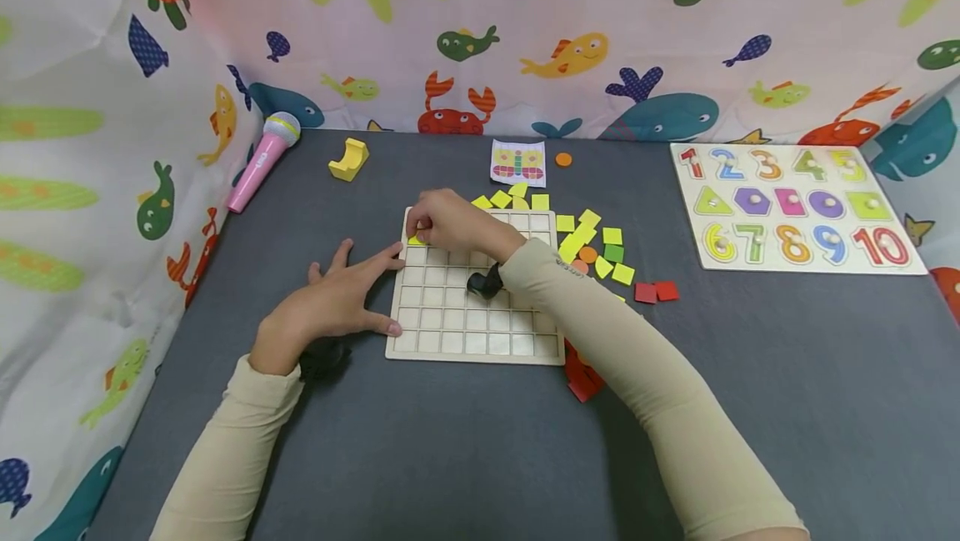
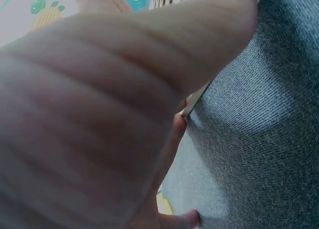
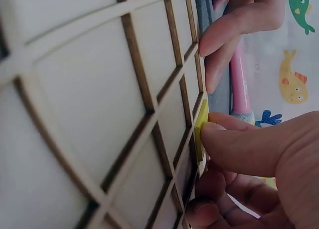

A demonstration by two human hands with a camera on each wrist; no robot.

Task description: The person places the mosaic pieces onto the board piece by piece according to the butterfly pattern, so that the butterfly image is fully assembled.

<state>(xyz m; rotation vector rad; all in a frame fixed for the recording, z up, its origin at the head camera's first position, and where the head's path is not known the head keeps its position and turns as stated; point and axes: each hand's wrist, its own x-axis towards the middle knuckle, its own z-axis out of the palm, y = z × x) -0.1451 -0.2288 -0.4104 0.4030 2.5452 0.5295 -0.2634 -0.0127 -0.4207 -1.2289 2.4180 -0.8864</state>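
A pale wooden grid board [image 1: 442, 343] with square cells lies flat on the table. Near its upper left corner my right hand [image 1: 457, 222] pinches a small yellow tile [image 3: 201, 131] between thumb and finger, right at the cells; the other fingers are curled beneath in the right wrist view. My left hand [image 1: 330, 299] is spread along the board's left side, with thumb and a fingertip at the edge. Beyond and to the right of the board lie loose yellow tiles [image 1: 612, 236], a green tile [image 1: 613, 253], orange discs [image 1: 587, 255] and red tiles [image 1: 645, 293].
A small pattern card [image 1: 517, 162] lies behind the board, an orange disc [image 1: 563, 159] beside it. A yellow curved block [image 1: 349, 159] and a pink toy microphone [image 1: 264, 161] are at the back left. A number-and-shape puzzle board [image 1: 798, 207] lies at the right.
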